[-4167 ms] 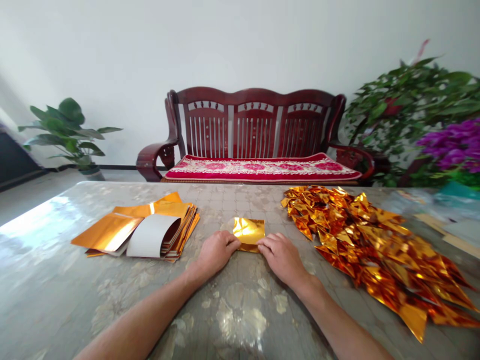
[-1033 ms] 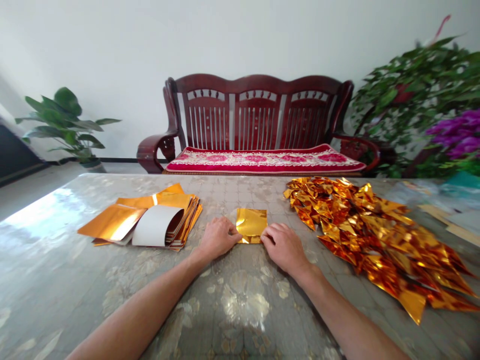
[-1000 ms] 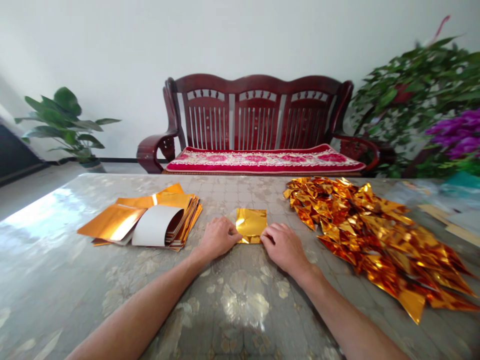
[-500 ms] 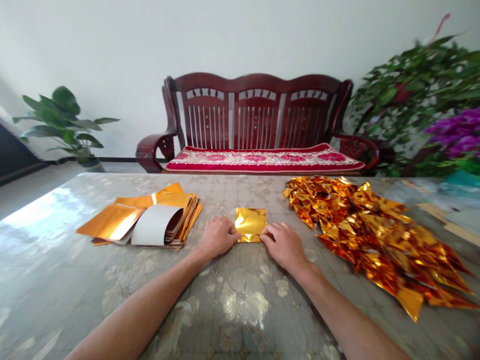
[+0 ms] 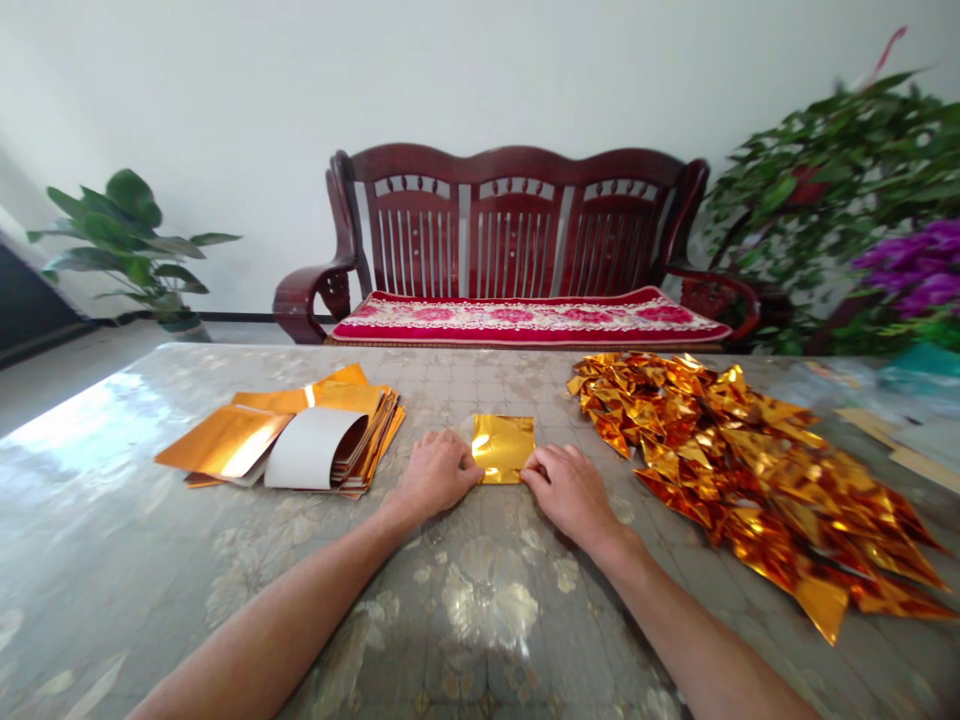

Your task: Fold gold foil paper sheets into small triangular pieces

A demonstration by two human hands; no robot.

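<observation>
A small rectangle of gold foil paper [image 5: 504, 446] lies on the table between my two hands. My left hand [image 5: 441, 470] has its thumb and curled fingers closed at the paper's near left corner. At the near right corner, my right hand [image 5: 566, 485] pinches the edge in the same way. Left of my hands rests a stack of gold foil sheets [image 5: 225, 438], with one sheet bent over to show its white back [image 5: 315, 450]. To the right spreads a large heap of folded gold foil pieces [image 5: 739, 465].
The table [image 5: 337, 620] has a glossy floral cover. Clear plastic wrapping [image 5: 832, 385] and tan strips [image 5: 926, 468] lie at its right side. Beyond stands a dark red wooden bench [image 5: 514, 215] with a red patterned cushion [image 5: 525, 315]. Potted plants [image 5: 139, 240] flank it.
A creased, shiny band along the paper's near edge now looks flatter. Both hands stay at its near corners, almost unmoved. The view has shifted very slightly.
</observation>
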